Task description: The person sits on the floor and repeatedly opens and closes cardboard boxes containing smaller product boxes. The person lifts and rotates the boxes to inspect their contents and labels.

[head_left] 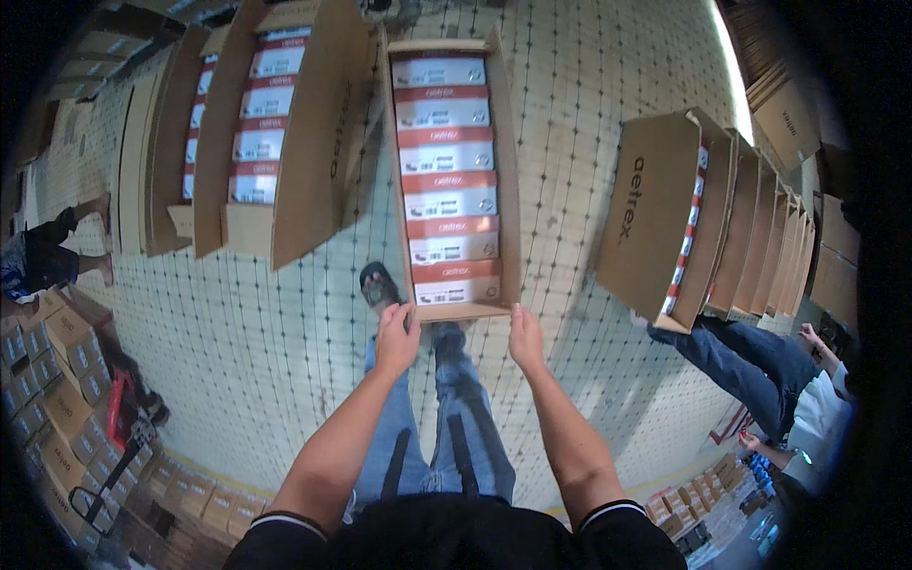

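Note:
A long, open cardboard carton [508,190] is in front of me, its flaps raised. Several white boxes with red bands [446,201] fill it in a single column, labels facing up. My left hand [396,342] is closed on the near left corner of the carton. At the near right corner, my right hand [525,340] grips the edge with its fingers partly hidden behind the cardboard. Both arms reach forward. Whether the carton rests on the floor or is lifted, I cannot tell.
More open cartons [318,142] with similar boxes stand at the left. Another row of cartons [655,209] is at the right, beside a person in dark trousers [741,370]. A person's legs show far left. Stacked cartons [71,408] and a red pallet jack [119,408] are lower left.

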`<move>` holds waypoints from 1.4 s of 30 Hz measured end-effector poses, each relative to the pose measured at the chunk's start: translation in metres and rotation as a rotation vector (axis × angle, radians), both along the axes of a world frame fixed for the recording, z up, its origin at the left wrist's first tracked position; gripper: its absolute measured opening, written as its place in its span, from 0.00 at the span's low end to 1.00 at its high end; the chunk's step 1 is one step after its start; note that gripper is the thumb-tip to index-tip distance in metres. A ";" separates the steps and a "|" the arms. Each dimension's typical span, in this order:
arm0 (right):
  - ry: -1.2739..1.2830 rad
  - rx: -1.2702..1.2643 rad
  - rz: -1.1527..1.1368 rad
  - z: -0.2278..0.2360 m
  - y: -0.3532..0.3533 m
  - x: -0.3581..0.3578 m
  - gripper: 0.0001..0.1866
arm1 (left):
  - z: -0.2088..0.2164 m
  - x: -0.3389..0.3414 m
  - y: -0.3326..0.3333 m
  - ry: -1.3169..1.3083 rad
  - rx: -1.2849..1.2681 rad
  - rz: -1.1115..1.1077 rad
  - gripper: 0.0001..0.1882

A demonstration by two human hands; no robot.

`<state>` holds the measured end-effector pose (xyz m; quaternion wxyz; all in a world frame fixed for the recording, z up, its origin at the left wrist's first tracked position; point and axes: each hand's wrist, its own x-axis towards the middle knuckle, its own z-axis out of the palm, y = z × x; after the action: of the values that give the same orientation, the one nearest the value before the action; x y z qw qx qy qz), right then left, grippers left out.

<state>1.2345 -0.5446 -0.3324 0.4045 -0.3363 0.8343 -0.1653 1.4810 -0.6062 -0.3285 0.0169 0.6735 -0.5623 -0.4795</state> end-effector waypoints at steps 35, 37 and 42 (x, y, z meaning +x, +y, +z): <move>0.139 0.590 0.134 -0.083 -0.010 -0.033 0.15 | -0.056 -0.024 0.044 -0.298 0.185 -0.327 0.31; 0.135 0.579 0.114 -0.083 -0.009 -0.032 0.15 | -0.058 -0.023 0.046 -0.313 0.160 -0.387 0.39; 0.134 0.543 0.133 -0.085 -0.004 -0.033 0.15 | -0.061 -0.019 0.039 -0.288 0.191 -0.466 0.56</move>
<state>1.2010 -0.5489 -0.4170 0.4337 -0.2799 0.8489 0.1138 1.4618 -0.5673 -0.3899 -0.2371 0.5859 -0.6507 -0.4208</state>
